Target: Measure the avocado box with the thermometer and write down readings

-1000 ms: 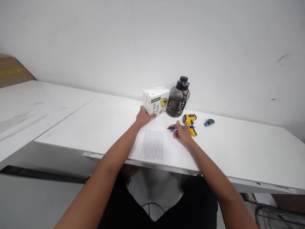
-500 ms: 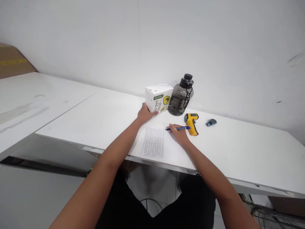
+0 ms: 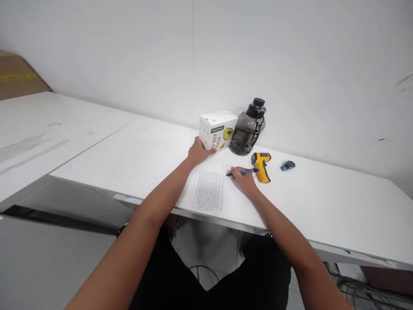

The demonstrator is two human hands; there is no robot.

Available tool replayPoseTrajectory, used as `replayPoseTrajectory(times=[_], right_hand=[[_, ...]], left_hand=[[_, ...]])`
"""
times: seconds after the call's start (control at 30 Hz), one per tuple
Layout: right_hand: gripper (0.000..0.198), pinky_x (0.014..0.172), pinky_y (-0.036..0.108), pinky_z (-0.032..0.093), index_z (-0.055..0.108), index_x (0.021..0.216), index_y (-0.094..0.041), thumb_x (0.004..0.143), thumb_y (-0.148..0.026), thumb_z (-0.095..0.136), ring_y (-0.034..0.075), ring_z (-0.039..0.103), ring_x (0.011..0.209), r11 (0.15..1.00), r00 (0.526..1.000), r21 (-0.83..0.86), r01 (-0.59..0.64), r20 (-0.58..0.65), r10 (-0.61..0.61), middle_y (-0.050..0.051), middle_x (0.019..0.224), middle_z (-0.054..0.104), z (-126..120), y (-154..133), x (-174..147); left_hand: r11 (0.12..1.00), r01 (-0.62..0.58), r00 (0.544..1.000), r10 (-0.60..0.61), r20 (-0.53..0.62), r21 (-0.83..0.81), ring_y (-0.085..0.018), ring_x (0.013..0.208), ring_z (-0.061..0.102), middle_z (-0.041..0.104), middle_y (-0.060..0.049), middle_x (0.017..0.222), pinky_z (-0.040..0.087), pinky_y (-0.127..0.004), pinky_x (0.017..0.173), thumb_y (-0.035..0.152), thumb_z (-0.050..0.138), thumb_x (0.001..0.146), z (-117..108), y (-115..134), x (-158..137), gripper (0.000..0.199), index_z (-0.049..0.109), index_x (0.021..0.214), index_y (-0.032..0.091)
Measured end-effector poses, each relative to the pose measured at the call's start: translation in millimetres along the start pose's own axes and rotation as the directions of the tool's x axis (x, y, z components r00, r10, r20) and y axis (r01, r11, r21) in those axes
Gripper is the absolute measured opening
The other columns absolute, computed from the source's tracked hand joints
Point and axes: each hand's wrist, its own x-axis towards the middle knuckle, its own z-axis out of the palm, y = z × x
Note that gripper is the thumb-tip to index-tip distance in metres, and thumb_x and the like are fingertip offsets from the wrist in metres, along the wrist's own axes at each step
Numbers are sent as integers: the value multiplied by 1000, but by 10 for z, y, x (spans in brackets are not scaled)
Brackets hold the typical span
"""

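Note:
My left hand point(image 3: 199, 153) grips the lower left side of a white cardboard box point(image 3: 217, 131) printed with avocados; its thumb lies across the front. In my right hand point(image 3: 243, 178) is a blue pen point(image 3: 248, 171), pinched in the fingers, its tip pointing left toward a sheet of paper point(image 3: 209, 190) covered in dense writing. That sheet lies near the table's front edge, between my forearms. Just right of the box stands a dark translucent water bottle point(image 3: 242, 135). A yellow infrared thermometer point(image 3: 262, 167) rests beyond my right hand.
A small blue-black object point(image 3: 288, 165) lies right of the thermometer. The white table point(image 3: 338, 202) meets a wall behind. At the far left is a brown cardboard box point(image 3: 22, 77) with yellow tape. Cables point(image 3: 364, 288) show below the table at right.
The view has shifted slightly, so the things on the table appear a little to the right and higher. Both hands keep their holds on the box and pen.

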Motion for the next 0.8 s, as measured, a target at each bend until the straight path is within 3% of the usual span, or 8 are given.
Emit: replayPoseTrajectory(times=[0.23, 0.47, 0.67, 0.8], right_hand=[[38, 76, 39, 49, 76, 69, -22, 80, -55, 60, 22, 61, 72, 1000, 1000, 14, 5, 22, -5, 3, 62, 63, -4, 24, 9], [35, 80, 38, 49, 73, 64, -23, 79, -52, 59, 23, 62, 77, 1000, 997, 22, -3, -71, 5, 3, 63, 63, 16, 19, 18], [34, 74, 37, 48, 75, 66, -22, 80, -50, 60, 21, 59, 69, 1000, 1000, 17, -14, -5, 14, 1, 59, 61, -9, 39, 32], [34, 75, 37, 48, 74, 64, -22, 80, -50, 60, 21, 59, 69, 1000, 1000, 22, -4, -29, 5, 1, 58, 60, -3, 63, 40]], left_hand=[[1000, 7, 1000, -7, 9, -18, -38, 129, 65, 66, -14, 142, 53, -50, 100, 50, 92, 69, -2, 11, -5, 77, 42, 124, 26], [1000, 7, 1000, -7, 14, -6, -38, 130, 65, 66, -14, 143, 53, -50, 101, 50, 91, 70, -5, 14, -6, 78, 41, 125, 26], [1000, 3, 1000, -3, 10, -6, -38, 130, 65, 65, -14, 143, 53, -49, 101, 51, 91, 70, 0, -5, 6, 78, 41, 124, 26], [1000, 11, 1000, -11, 11, 6, -38, 130, 65, 65, -14, 143, 53, -50, 100, 51, 91, 71, -1, 11, 1, 77, 40, 123, 26]])
